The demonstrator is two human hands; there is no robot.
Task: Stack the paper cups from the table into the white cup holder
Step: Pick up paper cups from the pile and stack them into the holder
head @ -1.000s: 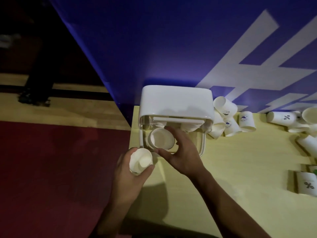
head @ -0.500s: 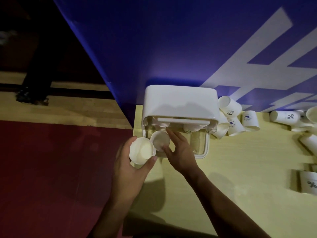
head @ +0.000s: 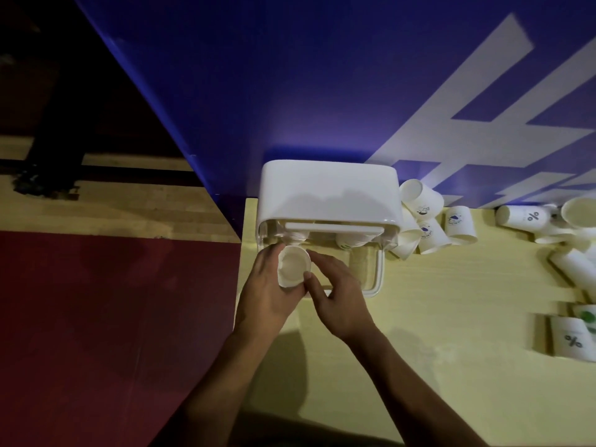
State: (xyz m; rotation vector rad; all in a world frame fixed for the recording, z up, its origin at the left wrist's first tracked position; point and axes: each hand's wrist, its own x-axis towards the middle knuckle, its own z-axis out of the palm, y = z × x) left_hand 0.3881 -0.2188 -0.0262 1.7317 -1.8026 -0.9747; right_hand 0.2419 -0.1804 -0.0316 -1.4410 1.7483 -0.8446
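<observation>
The white paper cup (head: 293, 264) sits between the two hands, mouth towards the camera, just in front of the boxy white plastic cup holder (head: 329, 191) that stands beyond the fingertips. The left hand (head: 266, 288) wraps its wall from the left. The right hand (head: 342, 295) pinches its right side with thumb and forefinger, so both hands are together on it.

The cup is probably very light and thin-walled, likely to buckle under a hard squeeze, so it is best held gently round the wall below the rolled rim.

Half a second ago each hand held its own cup, the left one apart to the left; now only one cup mouth shows, so they seem nested. More loose white paper cups (head: 429, 221) lie to the right of the right hand on the pale yellow table (head: 451, 317).
</observation>
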